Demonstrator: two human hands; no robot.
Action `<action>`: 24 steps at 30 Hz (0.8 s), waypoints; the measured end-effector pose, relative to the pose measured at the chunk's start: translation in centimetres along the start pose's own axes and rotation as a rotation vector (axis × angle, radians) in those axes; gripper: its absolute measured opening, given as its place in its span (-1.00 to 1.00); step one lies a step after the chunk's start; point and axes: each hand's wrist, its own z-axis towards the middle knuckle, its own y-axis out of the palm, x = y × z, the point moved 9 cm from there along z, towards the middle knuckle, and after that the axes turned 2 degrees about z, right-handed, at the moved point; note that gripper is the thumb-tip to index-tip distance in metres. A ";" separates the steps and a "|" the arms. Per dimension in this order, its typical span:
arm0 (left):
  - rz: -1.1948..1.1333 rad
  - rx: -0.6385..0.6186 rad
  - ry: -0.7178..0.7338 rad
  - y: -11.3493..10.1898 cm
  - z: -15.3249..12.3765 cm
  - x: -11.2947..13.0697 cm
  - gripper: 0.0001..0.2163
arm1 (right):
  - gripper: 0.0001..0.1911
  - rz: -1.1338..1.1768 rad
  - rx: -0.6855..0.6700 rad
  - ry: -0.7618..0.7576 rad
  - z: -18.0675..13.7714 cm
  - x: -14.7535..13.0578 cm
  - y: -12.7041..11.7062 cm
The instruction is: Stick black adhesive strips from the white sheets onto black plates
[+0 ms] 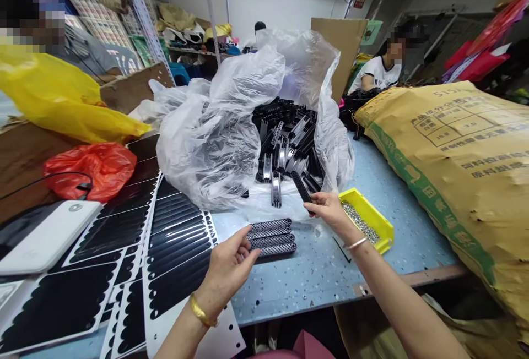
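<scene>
Several slim black pieces (273,237) with a patterned grey-black face lie side by side in a row on the blue speckled table. The thumb and fingers of my left hand (229,265) close around the left end of this row. My right hand (330,213) pinches one slim black piece (301,187) by its near end, tilted, at the mouth of a clear plastic bag (243,78). Inside the bag is a heap of similar black pieces (285,147), some showing a shiny side. The bag's folds hide part of the heap.
A yellow tray (386,232) of small metal parts stands beside my right wrist, near a thin black rod (342,250). Sheets of black strips (177,238), a white power bank (45,238) and a red bag (93,169) are left. A large sack (463,144) fills the right; people sit beyond.
</scene>
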 end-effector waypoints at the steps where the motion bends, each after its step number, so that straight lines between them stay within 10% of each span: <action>1: -0.018 -0.012 0.003 0.3 0.1 0.4 -0.62 | -0.73 0.137 -0.040 -0.014 -1.1 -0.5 -0.1; 7: -0.248 -0.096 -0.060 2.0 0.7 2.6 -0.60 | -0.69 0.522 -0.257 -0.038 -7.2 -3.0 0.7; 14: -0.683 -0.340 -0.383 4.5 -1.4 1.7 -0.55 | -0.64 0.107 -0.162 -0.457 -12.8 -4.8 2.4; 24: -0.115 -0.271 -0.086 3.1 -4.5 -1.5 -0.77 | -0.92 -0.133 -0.172 -0.469 -14.6 -1.3 6.0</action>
